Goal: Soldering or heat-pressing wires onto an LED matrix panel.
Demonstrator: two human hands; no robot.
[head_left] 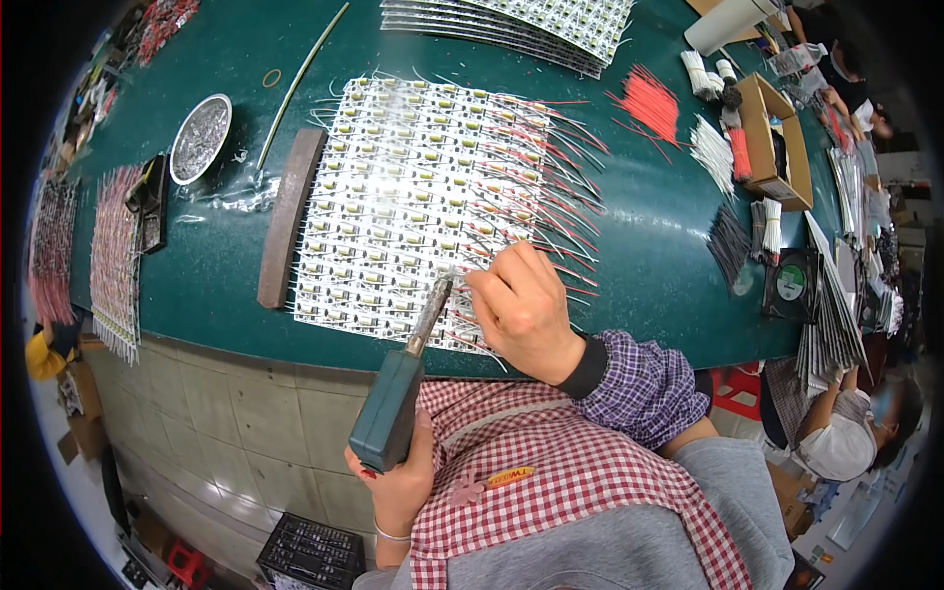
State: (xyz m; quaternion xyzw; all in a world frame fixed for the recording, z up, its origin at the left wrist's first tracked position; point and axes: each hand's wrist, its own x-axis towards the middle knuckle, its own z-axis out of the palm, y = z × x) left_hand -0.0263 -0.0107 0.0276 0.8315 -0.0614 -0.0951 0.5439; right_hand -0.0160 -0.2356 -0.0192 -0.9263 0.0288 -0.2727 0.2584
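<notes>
My left hand [405,482] is wrapped around the handle of a dark green soldering gun [386,408]. Its tip meets a white panel of small circuit boards [383,197], close to my right fingertips. My right hand [526,307] is closed in a pinch over the panel's lower right part; whatever it pinches is hidden by the fingers. Red, black and white wires [565,187] stick out past the panel's right edge, above my right hand. Along the panel's left side lies a brown bar [291,218].
Stacked panels [551,29] lie at the far edge. A metal bowl [202,140], a black stand [148,205] and a wired panel [116,258] are on the left. Red wires [649,106], white wires [712,155] and a cardboard box [777,143] lie right. Other people work beyond.
</notes>
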